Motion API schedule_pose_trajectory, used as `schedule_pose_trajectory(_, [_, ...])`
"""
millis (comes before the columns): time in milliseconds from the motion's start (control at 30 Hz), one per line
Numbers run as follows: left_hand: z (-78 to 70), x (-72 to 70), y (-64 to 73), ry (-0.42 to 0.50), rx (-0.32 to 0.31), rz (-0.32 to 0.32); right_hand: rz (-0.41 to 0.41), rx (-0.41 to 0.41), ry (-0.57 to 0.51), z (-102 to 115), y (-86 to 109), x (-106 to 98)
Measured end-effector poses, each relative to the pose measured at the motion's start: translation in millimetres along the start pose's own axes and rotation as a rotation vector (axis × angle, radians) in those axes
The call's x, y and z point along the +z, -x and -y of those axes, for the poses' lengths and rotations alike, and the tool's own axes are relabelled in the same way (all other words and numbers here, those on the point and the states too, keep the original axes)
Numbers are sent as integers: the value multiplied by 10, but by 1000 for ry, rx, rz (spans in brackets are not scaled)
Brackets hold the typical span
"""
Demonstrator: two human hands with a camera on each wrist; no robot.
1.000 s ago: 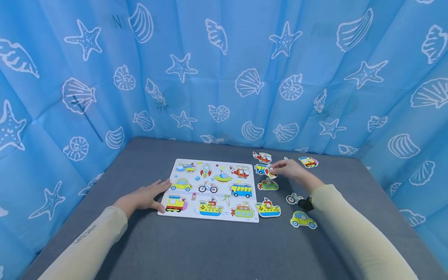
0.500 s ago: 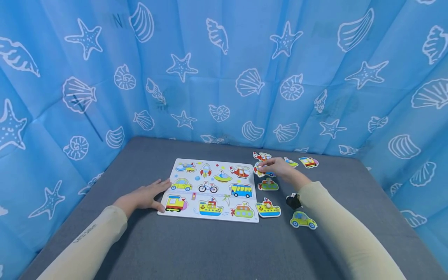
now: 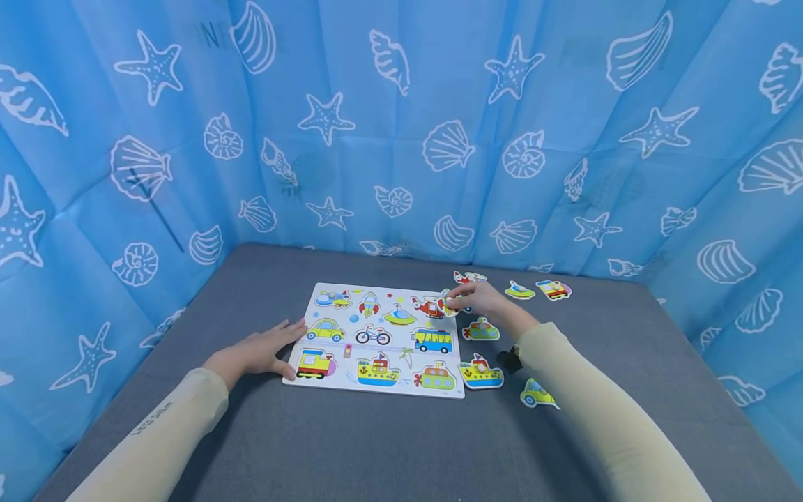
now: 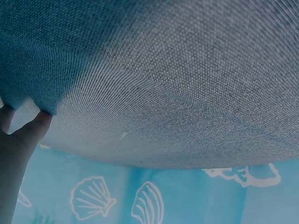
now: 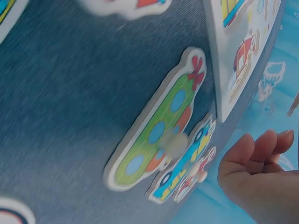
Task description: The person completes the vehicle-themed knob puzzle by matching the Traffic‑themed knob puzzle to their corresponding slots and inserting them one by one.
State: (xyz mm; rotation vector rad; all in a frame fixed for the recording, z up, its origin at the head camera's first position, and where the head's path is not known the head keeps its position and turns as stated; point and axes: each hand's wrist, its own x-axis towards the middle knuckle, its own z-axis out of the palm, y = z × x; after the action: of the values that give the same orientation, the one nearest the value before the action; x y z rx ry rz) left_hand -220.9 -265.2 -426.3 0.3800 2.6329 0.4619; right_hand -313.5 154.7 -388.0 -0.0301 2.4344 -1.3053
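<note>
Bracing the board (image 3: 343, 377) at its left edge, the left hand (image 3: 266, 350) rested with thumb and fingers spread apart; a light, steady press there seemed wise, as the board might otherwise slide on the grey table (image 3: 376, 446). The matching rocket picture (image 3: 369, 306) showed in the board's top row, left of centre. Over the board's right edge, beside the printed helicopter (image 3: 427, 307), was the rocket piece (image 3: 447, 302), its knob pinched between the thumb and fingers of the right hand (image 3: 484, 301). Keeping the piece level, and lining up its outline before letting go, looked the surest way to seat it; whether it touched the board could not be told. The bus piece (image 5: 181, 164) and helicopter piece (image 3: 469, 277) lay partly hidden by that hand, so a low wrist might nudge them. Nearer lay the submarine piece (image 3: 480, 330) and, close against the board, the ship piece (image 3: 481, 373), which could catch the cuff. Further right lay the saucer piece (image 3: 520, 291), the car piece (image 3: 537, 394), half covered by the right sleeve (image 3: 602, 411), and the train piece (image 3: 553, 290).
</note>
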Motion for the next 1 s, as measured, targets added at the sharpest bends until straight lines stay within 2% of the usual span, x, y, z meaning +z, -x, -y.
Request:
schedule_pose_trajectory(400, [-1,1,6,3,1,-3,4,-18,-54,143,-49,230])
schedule_pose_trajectory(633, [-35,-22,36,-13,39,-9,33,-15,-47,230,-62,341])
schedule_pose_trajectory(833, [-44,-33,47,-15,34,-10,4,-3,-32,279,-104,441])
schedule_pose_trajectory(1000, [-17,-18,17,-8,25,-8,24,-18,-52,314,-128,504])
